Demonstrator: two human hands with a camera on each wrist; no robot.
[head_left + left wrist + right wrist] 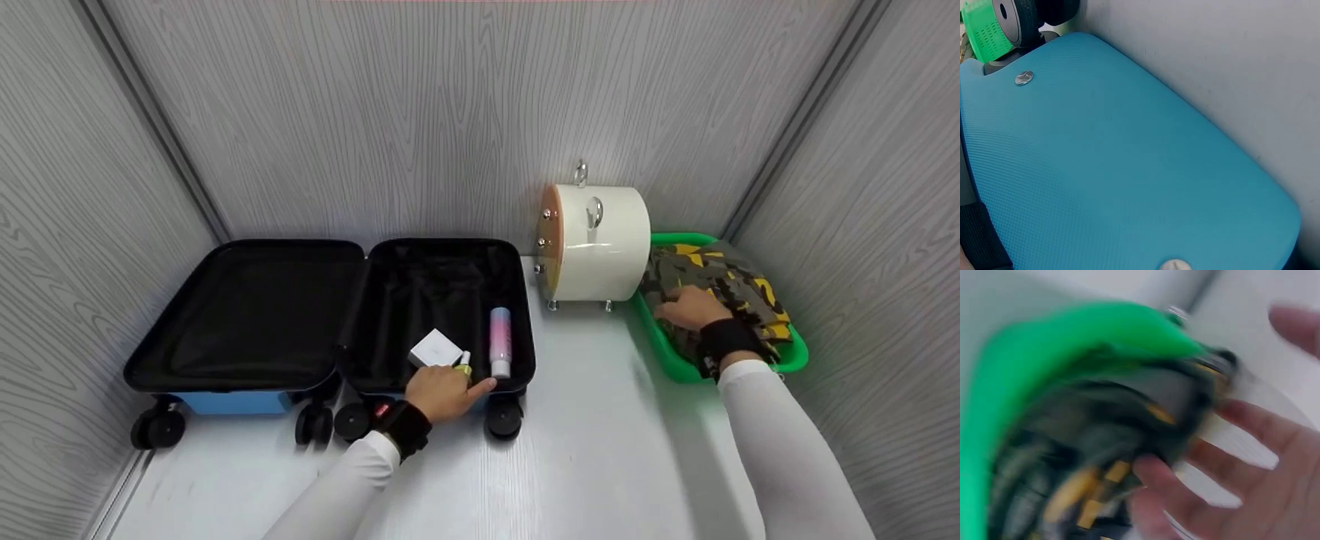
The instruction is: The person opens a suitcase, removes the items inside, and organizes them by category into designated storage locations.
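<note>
A small suitcase (525, 352) with a blue shell and black lining lies open on the white table. Its right half holds a white box (435, 349) and a pink-and-blue spray bottle (499, 341). My left hand (450, 390) is at that half's front rim and pinches a small yellow-green bottle (465, 366) with a white cap. My right hand (690, 307) lies flat on a camouflage cloth (720, 277) in a green basket (796, 352). In the blurred right wrist view, spread fingers (1230, 455) touch the cloth (1100, 455). The left wrist view shows only the blue shell (1117, 169).
A white round case (604, 244) with metal fittings stands between the suitcase and the basket. The suitcase's left half (247, 315) has nothing in it. Grey wood-grain walls close in the table on three sides. A suitcase wheel (1016, 19) shows at the top left of the left wrist view.
</note>
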